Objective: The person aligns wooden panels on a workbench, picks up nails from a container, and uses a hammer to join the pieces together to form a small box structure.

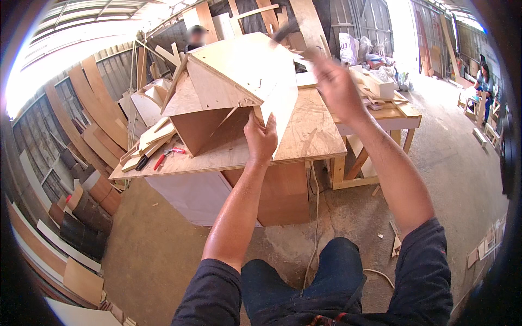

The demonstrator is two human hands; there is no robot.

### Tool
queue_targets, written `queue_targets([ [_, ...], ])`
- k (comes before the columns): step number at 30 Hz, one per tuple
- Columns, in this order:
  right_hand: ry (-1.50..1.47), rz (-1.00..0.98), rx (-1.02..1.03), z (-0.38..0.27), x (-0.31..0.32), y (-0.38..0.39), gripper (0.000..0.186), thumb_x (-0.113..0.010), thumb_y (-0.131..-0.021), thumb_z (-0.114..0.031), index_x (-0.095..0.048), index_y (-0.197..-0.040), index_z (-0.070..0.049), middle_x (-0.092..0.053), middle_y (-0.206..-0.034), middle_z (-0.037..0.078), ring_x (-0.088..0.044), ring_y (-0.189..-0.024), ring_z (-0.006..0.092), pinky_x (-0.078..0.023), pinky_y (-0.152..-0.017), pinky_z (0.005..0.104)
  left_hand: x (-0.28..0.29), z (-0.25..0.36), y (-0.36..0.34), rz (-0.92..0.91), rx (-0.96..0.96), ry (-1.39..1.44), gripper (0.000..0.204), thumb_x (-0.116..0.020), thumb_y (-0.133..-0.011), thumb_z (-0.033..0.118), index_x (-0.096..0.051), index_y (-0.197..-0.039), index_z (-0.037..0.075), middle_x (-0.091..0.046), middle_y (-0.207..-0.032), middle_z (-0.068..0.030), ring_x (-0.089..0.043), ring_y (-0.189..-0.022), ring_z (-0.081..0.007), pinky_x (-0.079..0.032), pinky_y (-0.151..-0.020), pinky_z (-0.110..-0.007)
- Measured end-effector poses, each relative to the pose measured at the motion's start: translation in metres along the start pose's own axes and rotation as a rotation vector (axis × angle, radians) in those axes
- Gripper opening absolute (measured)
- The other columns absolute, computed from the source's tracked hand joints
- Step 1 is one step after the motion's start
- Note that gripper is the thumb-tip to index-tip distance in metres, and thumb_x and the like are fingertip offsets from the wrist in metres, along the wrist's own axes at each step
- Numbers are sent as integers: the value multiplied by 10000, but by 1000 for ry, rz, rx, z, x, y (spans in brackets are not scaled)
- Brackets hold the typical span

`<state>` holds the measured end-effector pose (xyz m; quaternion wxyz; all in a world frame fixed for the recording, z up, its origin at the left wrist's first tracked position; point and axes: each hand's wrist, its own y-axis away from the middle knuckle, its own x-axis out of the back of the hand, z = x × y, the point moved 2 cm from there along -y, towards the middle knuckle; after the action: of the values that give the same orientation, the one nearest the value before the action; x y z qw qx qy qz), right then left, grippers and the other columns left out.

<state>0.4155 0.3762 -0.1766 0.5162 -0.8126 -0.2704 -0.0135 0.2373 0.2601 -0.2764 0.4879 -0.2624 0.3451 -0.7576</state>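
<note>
A house-shaped plywood box (217, 89) with a sloped roof lies on a wooden worktable (310, 127), its open end facing me. My left hand (261, 136) grips the near edge of its right side panel, thumb on one face and fingers on the other. Raised above the right of the box, my right hand (340, 87) is closed around a hammer (285, 31) smeared by motion. The dark hammer head hangs over the roof's far right side, apart from the wood. A small bent nail (260, 83) seems to stick out near the roof's front corner.
Red-handled pliers (166, 157) and a black-handled tool (142, 162) lie by wood offcuts (155, 138) at the table's left. A second table (405, 111) with scraps stands right. A cord (315, 217) crosses the floor. Boards (98, 114) lean along the left wall; people are farther back.
</note>
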Motion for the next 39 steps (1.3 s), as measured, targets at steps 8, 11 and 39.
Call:
queue_targets([
  [8, -19, 20, -10, -14, 16, -5, 387, -522, -1060, -181, -582, -1418, -46, -680, -1274, 219, -645, -690, 164, -577, -713, 318, 0, 6, 1, 2, -24, 9, 193, -639, -982, 26, -601, -1157, -48, -723, -1014, -99, -660, -933, -130, -521, -813, -277],
  [11, 190, -18, 474, 4, 0, -10, 385, -533, -1057, -171, -586, -1430, -92, -737, -1172, 160, -618, -668, 164, -567, -716, 346, 1, 6, 1, 10, -21, 33, 192, -645, -979, 34, -602, -1147, -48, -722, -1004, -99, -658, -935, -130, -521, -809, -282],
  [39, 24, -178, 130, 2, 13, -19, 434, -603, -1025, -157, -568, -1448, -67, -669, -1338, 191, -643, -1173, 222, -468, -1034, 358, 0, 0, 2, 25, -88, -4, 214, -647, -971, 41, -600, -1151, -65, -737, -954, -134, -672, -842, -143, -524, -748, -293],
])
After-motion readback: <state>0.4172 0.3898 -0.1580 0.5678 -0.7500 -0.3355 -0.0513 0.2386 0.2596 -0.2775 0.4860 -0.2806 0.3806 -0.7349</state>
